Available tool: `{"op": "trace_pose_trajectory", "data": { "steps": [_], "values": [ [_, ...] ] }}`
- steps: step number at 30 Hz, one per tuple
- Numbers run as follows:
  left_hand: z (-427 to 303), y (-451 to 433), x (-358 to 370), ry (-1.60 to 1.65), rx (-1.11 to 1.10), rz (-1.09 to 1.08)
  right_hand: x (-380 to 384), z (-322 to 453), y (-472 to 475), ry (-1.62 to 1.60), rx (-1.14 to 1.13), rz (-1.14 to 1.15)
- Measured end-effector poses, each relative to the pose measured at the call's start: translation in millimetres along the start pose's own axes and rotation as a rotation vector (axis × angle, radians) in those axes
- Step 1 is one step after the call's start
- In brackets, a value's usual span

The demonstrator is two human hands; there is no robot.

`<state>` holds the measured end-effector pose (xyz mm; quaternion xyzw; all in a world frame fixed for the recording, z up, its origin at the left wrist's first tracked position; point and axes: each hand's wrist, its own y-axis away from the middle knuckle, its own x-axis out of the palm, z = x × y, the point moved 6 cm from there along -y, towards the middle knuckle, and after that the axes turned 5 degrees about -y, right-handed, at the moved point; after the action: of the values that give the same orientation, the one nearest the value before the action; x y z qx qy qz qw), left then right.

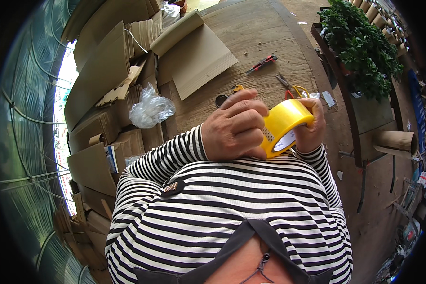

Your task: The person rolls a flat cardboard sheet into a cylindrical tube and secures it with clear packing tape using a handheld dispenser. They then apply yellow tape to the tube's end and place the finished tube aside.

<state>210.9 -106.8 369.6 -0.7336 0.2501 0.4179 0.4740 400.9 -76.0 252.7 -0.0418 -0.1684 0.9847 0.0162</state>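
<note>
My right hand (311, 122) grips a wide roll of yellow packing tape (287, 119) by its far side, with fingers inside the cardboard core. My left hand (236, 129) is at the roll's left side, its fingers curled against or close to the tape; whether it pinches the tape cannot be told. Beyond the hands, on the wooden table (255, 25), lie a red and black utility knife (262, 64) and scissors (287, 83) with red and yellow handles. A black and yellow object (238, 88) shows partly behind my left hand.
Cardboard sheets (99, 67) are stacked at the left, with a crumpled clear plastic bag (151, 106) near them. A curled cardboard sheet (202, 60) lies on the table. At the right are leafy green plants (362, 49) on a stand and a cardboard tube (396, 142).
</note>
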Motion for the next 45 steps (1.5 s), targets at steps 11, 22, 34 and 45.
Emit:
{"op": "trace_pose_trajectory", "data": {
  "steps": [11,22,34,45],
  "values": [
    [4.5,4.6,8.7,0.015,-0.027,0.115,4.0,-1.3,-3.6,0.043,-0.022,0.004],
    [2.8,1.4,-0.1,0.068,0.038,0.045,7.7,-0.9,-7.5,0.031,-0.026,-0.001],
    [-2.4,-7.0,6.7,0.098,0.12,0.214,8.7,1.1,-8.3,0.083,-0.054,0.026],
    [-3.2,-5.6,9.6,0.088,0.101,0.195,7.8,-5.7,-4.1,0.029,-0.01,0.059]
  ]
}}
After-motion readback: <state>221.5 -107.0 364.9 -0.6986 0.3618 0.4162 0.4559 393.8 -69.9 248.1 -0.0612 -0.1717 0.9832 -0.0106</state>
